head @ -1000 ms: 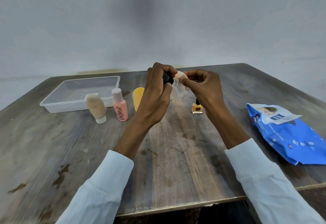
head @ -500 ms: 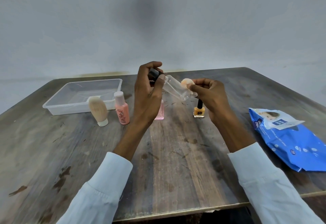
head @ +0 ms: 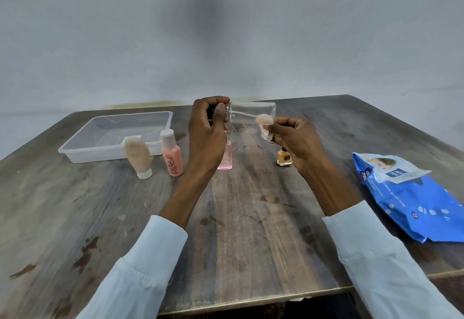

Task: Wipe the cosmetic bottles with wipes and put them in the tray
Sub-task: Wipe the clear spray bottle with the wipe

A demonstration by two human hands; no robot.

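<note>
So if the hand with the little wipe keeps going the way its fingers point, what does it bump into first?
Probably the clear bottle. The right hand points its wipe up and left at the bottle's lower end, which the left hand holds sideways. They look close, though depth is unclear.

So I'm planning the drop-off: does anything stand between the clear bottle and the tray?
Nothing visible does. The left hand holds the clear bottle in the air, right of the tray. The beige tube and peach bottle stand at the tray's near edge, below a lifted path.
</note>
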